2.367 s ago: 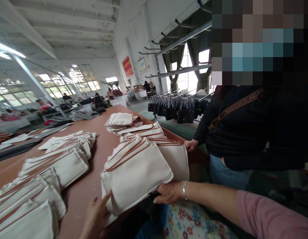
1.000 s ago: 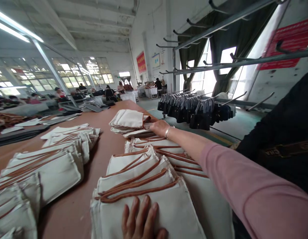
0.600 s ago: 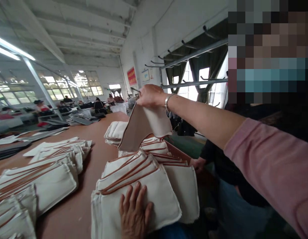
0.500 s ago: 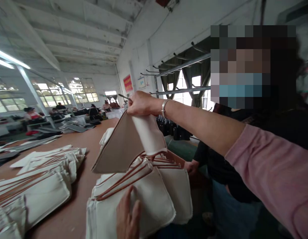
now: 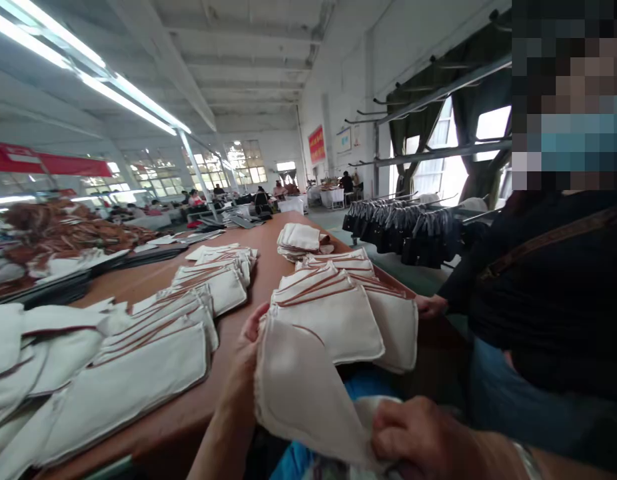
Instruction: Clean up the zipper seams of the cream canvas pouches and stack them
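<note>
The right hand [image 5: 418, 430], slightly blurred, is closed in a fist on the lower right corner of a pale panel [image 5: 298, 380]; a silver bracelet [image 5: 526, 460] circles its wrist. The left hand [image 5: 251, 333] touches the panel's upper left edge, fingers bent and partly hidden behind it — whether they pinch the cloth I cannot tell. The panel slants down past the near edge of the brown table [image 5: 268, 257], just in front of the right pile [image 5: 323, 313], whose overlapping pale pieces show brown trim. That pile lies along the table's right edge, with a small folded stack [image 5: 298, 237] just beyond it. The left pile [image 5: 138, 380] runs back from the near left corner, and dark sheets [image 5: 158, 257] lie along the left edge. At the right edge, a co-worker's hand [image 5: 431, 307] is beside the right pile; dark bags [image 5: 403, 233] hang in a row well beyond.
</note>
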Tool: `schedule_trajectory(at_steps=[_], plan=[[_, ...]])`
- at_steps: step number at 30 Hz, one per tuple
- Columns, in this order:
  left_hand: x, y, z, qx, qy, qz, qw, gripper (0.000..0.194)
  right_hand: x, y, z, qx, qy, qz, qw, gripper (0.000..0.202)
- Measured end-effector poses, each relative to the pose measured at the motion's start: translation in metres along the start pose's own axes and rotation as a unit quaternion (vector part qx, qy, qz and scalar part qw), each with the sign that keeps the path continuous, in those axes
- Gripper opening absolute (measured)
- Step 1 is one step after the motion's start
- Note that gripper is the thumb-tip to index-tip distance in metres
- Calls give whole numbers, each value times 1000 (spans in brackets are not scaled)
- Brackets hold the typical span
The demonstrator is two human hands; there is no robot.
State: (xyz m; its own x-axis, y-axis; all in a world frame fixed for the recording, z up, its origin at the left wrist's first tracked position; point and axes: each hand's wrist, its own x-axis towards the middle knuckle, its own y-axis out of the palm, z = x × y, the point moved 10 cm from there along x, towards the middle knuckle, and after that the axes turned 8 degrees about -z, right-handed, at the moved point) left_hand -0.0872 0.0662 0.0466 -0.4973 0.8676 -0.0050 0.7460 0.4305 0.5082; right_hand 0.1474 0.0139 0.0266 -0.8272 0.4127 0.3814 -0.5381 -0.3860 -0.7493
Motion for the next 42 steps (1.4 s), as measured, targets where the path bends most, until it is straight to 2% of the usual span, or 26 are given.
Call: schedule_trajectory(at_steps=[1, 2, 4, 5, 6, 7, 9, 11, 12, 14, 16, 19, 22, 24, 26, 30, 34, 38, 42], plan=[[-8, 12, 5, 26, -16, 44, 999, 70, -7, 12, -7, 19, 9, 23, 1000, 25], [-16, 26, 13, 57, -35, 99, 993, 70, -10, 14, -17, 50, 32, 14, 998, 25], [-37, 55, 33, 123, -78, 217, 965, 62, -7, -6, -46, 146, 124, -90, 977, 19], [-47, 67, 43, 148, -96, 264, 948, 58, -6, -18, -67, 196, 194, -156, 948, 17], [-56, 75, 50, 164, -112, 293, 935, 56, -2, -21, -81, 249, 249, -179, 919, 20], [-63, 82, 55, 173, -124, 313, 926, 54, 7, -18, -87, 306, 271, -173, 896, 28], [-73, 91, 57, 180, -133, 337, 914, 53, 31, -10, -81, 437, 250, -150, 851, 39], [-81, 95, 56, 199, -135, 355, 903, 52, 51, 6, -68, 536, 214, -100, 811, 39], [-83, 93, 54, 220, -129, 360, 897, 52, 57, 15, -61, 556, 205, -67, 803, 36], [-83, 83, 53, 292, -108, 351, 883, 51, 60, 32, -57, 530, 210, -9, 822, 29], [-77, 66, 56, 373, -94, 327, 863, 52, 57, 34, -65, 453, 224, -18, 863, 26], [-57, 43, 57, 459, -58, 284, 840, 56, 56, 4, -78, 328, 196, -140, 913, 22], [-37, 36, 52, 498, 11, 270, 824, 48, 58, -21, -67, 197, 95, -232, 948, 14], [-32, 37, 57, 494, 8, 298, 817, 32, 58, -21, -61, 153, 51, -242, 957, 10], [-36, 38, 68, 456, -40, 340, 822, 22, 57, -13, -66, 175, 51, -222, 958, 9], [-59, 38, 92, 341, -162, 393, 839, 22, 50, 10, -82, 269, 93, -135, 949, 12], [-70, 34, 108, 312, -211, 380, 845, 25, 43, 19, -87, 296, 127, -72, 944, 12], [-66, 30, 115, 329, -219, 345, 851, 30, 41, 4, -77, 189, 85, -93, 974, 11], [-62, 38, 118, 357, -195, 355, 842, 33, 38, -4, -61, 49, 13, -130, 990, 15]])
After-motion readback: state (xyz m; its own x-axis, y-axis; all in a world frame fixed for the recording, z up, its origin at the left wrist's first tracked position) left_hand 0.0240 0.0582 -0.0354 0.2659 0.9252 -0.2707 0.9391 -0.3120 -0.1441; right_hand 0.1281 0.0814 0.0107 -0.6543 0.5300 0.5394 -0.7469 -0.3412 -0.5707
